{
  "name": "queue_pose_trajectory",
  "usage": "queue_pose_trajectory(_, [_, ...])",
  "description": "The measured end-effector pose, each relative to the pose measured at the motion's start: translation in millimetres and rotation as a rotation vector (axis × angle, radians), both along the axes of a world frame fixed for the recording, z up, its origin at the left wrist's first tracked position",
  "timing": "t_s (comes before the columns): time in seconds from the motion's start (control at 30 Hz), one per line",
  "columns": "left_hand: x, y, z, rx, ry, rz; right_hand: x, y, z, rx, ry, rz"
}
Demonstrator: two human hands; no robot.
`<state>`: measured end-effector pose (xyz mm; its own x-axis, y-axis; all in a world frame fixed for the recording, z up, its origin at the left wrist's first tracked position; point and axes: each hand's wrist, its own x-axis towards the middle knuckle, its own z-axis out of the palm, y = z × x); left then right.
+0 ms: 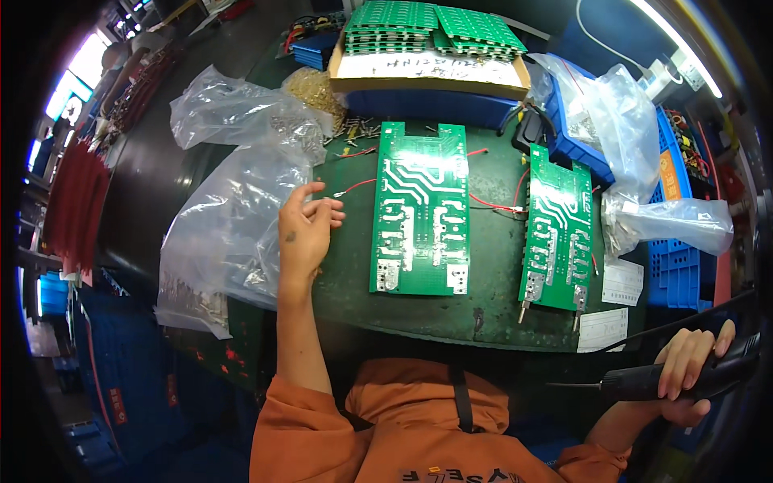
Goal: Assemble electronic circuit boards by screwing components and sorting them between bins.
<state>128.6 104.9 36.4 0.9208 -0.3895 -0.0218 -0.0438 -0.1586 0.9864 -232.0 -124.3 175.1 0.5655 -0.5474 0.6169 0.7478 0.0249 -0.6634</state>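
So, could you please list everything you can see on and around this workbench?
Circuit boards: two, green, flat on the dark mat, one mid-bench, one to its right.
Stacked boards: one pile, green, in a cardboard tray at the far edge.
Clear plastic bags: several, on the left side holding small metal parts; more on the right.
Blue crates: several, right edge.
Red wires: a few, thin, beside the boards.
Paper slips: two, white, near the right board.
Left hand: one, resting by the bags, fingers curled, holding nothing I can make out.
Right hand: one, gripping a black soldering tool.
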Motion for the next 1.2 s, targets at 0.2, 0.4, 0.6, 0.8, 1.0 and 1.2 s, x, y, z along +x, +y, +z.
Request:
queue_pose_trajectory(0.2, [-10.4,4.3,-9.0,0.128,0.018,-0.063,7.0,5.7,-4.5,0.016,0.001,-0.033])
queue_pose_trajectory(0.4, [-30.9,9.5,-0.7,0.574,-0.889,0.034,2.0,9.0,-3.1,-0.030,0.069,-0.031])
queue_pose_trajectory(0.6, [-70.7,113.8,83.5,0.403,-0.730,0.251,12.8,16.6,-2.4,-0.038,0.101,-0.096])
queue_pose_trajectory(0.8, [-0.8,110.1,48.6,0.675,-1.098,0.252,41.5,36.0,-1.3,-0.016,0.089,-0.022])
queue_pose_trajectory(1.0, [4.9,95.9,47.5,-0.183,-0.269,0.446,40.1,41.3,-3.4,0.017,0.069,0.010])
queue_pose_trajectory(1.2, [43.5,117.0,24.5,-0.660,0.695,-0.358,34.9,35.3,-3.3,0.005,0.058,-0.018])
